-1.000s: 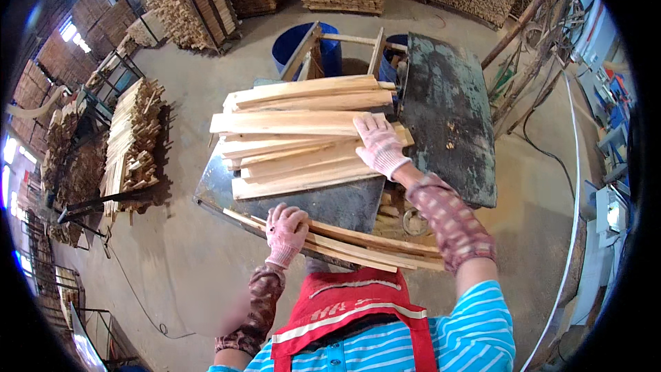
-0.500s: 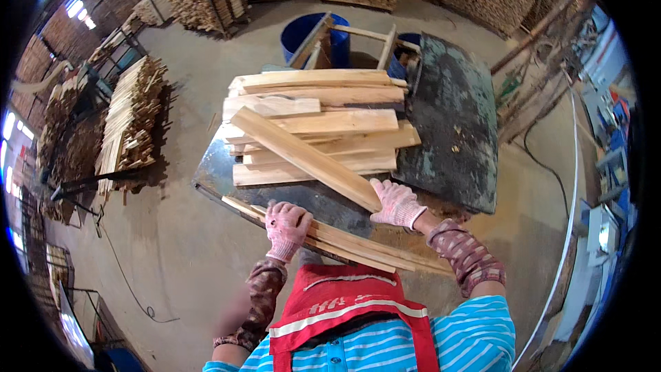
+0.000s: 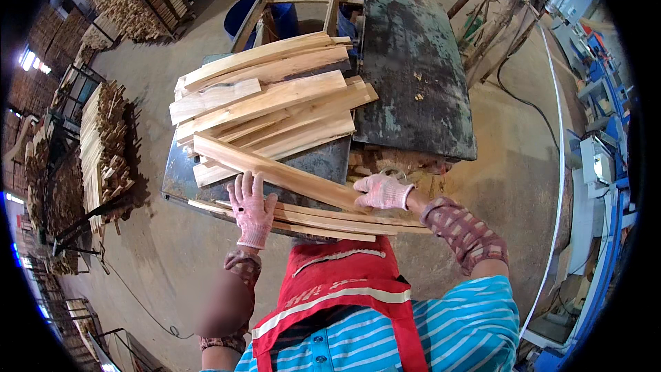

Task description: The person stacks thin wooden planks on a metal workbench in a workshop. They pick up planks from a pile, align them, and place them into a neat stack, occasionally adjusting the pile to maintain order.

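A pale wooden board slants across the near side of the table, its far-left end resting by the stacked boards. My right hand, in a pinkish knit glove, is closed round the board's near-right end. Along the table's near edge lie several thin wooden strips. Over their left part rests my left hand, gloved alike, fingers stretched out and spread, the fingertips at the lower edge of the slanting board. A dark spot shows on the back of that glove.
A dark, scuffed panel adjoins the boards on the right. Behind the table stand blue barrels with a wooden frame by them. A rack of stacked strips is at left. A black cable and blue machinery lie right.
My left hand has let go of the thin strips and opened, moving up toward the slanting board. My right hand keeps the board's end. The whole view has shifted and turned.
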Action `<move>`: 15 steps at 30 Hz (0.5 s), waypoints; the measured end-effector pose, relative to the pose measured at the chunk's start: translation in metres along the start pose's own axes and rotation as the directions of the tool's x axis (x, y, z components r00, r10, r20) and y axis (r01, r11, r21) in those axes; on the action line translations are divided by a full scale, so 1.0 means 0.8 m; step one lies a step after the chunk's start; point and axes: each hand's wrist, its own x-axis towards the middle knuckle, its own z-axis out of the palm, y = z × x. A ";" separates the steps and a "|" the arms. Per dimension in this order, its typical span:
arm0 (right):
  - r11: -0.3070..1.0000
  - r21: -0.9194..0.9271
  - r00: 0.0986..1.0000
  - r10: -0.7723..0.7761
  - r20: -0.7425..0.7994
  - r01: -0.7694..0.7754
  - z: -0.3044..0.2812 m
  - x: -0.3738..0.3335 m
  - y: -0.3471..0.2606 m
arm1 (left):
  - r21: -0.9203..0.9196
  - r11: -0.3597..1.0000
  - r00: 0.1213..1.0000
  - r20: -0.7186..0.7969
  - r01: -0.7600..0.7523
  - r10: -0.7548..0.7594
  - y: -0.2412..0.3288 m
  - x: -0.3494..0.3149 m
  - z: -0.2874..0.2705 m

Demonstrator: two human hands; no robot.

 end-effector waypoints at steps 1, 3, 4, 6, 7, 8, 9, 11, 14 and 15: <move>1.000 -0.024 1.000 -0.016 0.021 0.017 -0.004 -0.004 -0.009 | 0.010 1.000 1.000 -0.015 -0.017 0.017 -0.001 -0.001 0.000; 0.988 -0.113 0.995 -0.098 0.031 0.101 -0.005 -0.009 -0.016 | 0.029 0.998 0.997 -0.050 -0.050 0.052 0.001 -0.002 0.001; 0.970 -0.198 0.990 -0.135 0.032 0.139 -0.004 -0.006 -0.017 | -0.008 0.997 0.994 -0.081 -0.072 0.071 -0.002 -0.004 0.003; 0.946 -0.303 0.988 -0.076 0.135 0.114 -0.011 -0.008 -0.031 | 0.043 0.997 0.996 -0.071 -0.059 0.062 -0.001 -0.010 0.002; 0.897 -0.422 0.976 -0.043 0.215 0.132 -0.017 -0.002 -0.042 | 0.028 0.996 0.990 -0.113 -0.079 0.082 0.001 -0.009 0.001; 0.870 -0.467 0.954 -0.014 0.300 0.159 -0.025 0.005 -0.052 | -0.016 0.996 0.984 -0.157 -0.093 0.089 0.003 -0.005 0.000; 0.841 -0.508 0.926 0.024 0.377 0.185 -0.031 0.011 -0.061 | 0.011 0.991 0.985 -0.111 -0.135 0.136 0.001 -0.003 -0.001; 0.789 -0.560 0.846 0.103 0.524 0.251 -0.048 0.032 -0.076 | 0.003 0.984 0.983 -0.043 -0.178 0.178 -0.002 0.001 -0.003; 0.768 -0.566 0.953 -0.270 0.139 0.300 -0.096 0.089 -0.085 | -0.107 0.976 0.978 -0.102 -0.191 0.180 -0.006 0.002 -0.008; 0.601 -0.789 0.980 -0.200 0.006 0.128 -0.117 0.120 -0.092 | -0.162 0.975 0.987 -0.079 -0.151 0.140 -0.004 0.003 -0.011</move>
